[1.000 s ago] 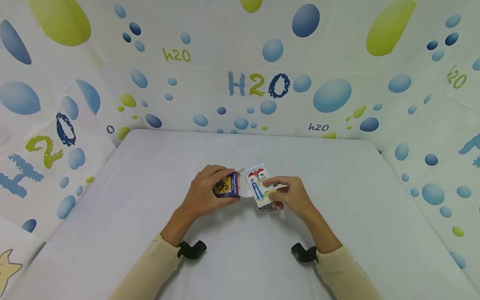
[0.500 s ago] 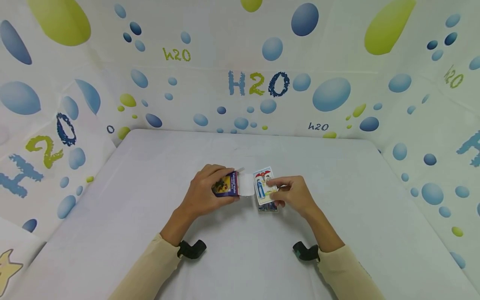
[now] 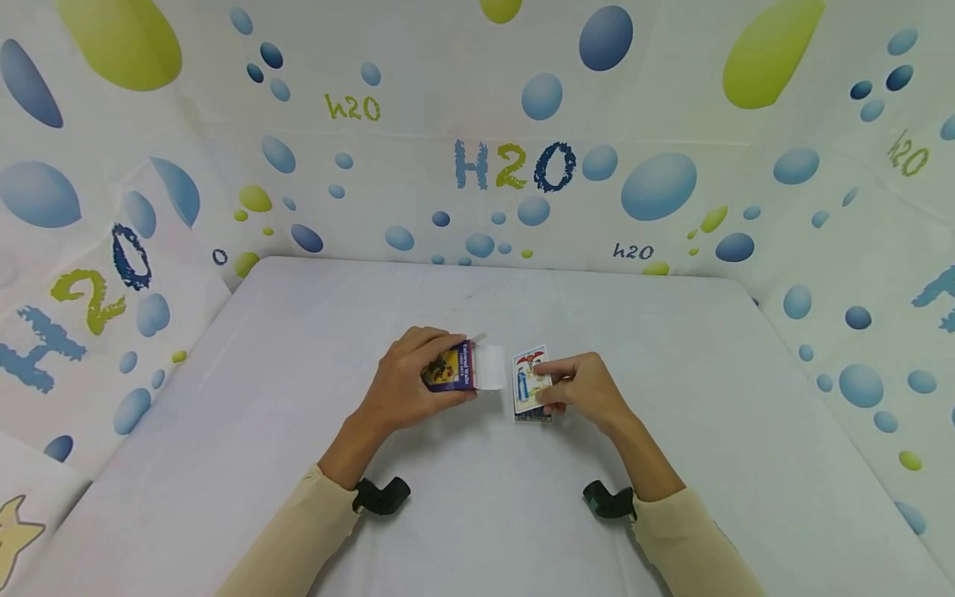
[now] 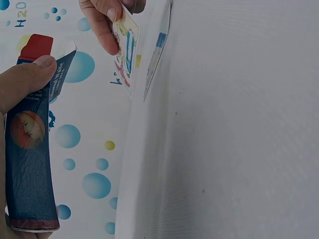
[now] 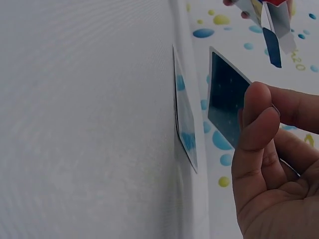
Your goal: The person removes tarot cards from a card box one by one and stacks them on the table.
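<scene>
My left hand (image 3: 413,377) grips a blue and purple card box (image 3: 450,367) with a picture on its face. The box's white end flap (image 3: 488,367) stands open toward the right; in the left wrist view its dark side (image 4: 31,164) shows a round face picture. My right hand (image 3: 585,385) pinches a tarot card (image 3: 526,381) by its right edge, its colourful picture upward. Seen from the right wrist, the card's back (image 5: 227,94) is dark blue. Below the held card, apart from it, other cards (image 5: 185,119) lie on the white table, mostly covered in the head view.
White cloth covers the table (image 3: 298,514). A backdrop (image 3: 418,166) printed with blue and green drops and H2O lettering rises behind it and along both sides. Black wrist devices (image 3: 384,496) sit at both cuffs.
My right hand has drawn the card away from the box's mouth to the right, turned it straighter and lowered it over the cards on the table. The left hand holds still.
</scene>
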Demonstrator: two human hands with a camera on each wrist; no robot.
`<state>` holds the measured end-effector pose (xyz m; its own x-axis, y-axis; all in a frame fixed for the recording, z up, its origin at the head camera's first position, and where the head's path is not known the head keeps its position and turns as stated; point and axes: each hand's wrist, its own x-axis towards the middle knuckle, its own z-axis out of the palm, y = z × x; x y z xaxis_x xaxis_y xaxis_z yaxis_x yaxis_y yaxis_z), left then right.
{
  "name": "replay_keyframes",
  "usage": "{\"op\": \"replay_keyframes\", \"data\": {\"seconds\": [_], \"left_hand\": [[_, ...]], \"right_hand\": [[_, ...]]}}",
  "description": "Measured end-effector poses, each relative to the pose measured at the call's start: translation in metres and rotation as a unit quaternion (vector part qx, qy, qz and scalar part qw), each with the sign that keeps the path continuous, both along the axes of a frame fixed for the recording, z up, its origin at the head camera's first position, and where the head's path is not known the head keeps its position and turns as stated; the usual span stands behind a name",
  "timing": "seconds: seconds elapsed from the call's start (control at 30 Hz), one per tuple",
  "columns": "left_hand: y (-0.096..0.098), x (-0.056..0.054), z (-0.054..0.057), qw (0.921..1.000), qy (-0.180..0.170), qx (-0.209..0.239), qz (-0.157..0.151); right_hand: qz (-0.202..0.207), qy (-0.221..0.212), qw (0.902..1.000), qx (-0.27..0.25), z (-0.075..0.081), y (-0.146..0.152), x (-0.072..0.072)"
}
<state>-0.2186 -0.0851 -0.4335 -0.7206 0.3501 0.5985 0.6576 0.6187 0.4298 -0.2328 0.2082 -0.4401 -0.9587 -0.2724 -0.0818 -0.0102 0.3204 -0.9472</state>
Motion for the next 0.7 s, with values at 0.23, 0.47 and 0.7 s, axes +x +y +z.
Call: {"op": "replay_keyframes", "data": {"seconds": [0.23,0.47,0.7], "left_hand": [[0.0001,0.0002,-0.0005,1.0000,0.005,0.001,-0.001],[0.0005,-0.0004,-0.0009,1.0000,0.004,0.002,-0.002],[0.0003,-0.0007,-0.0018,1.0000,0.002,0.001,0.000]], "right_hand": [[0.005,-0.009,0.9999,0.006,-0.0016,0.0007,-0.0001],[0.011,-0.034,0.9993,0.014,-0.0041,0.0003,-0.0008],[0.008,-0.044,0.9983,0.038,-0.0076,0.0001,-0.0015]]}}
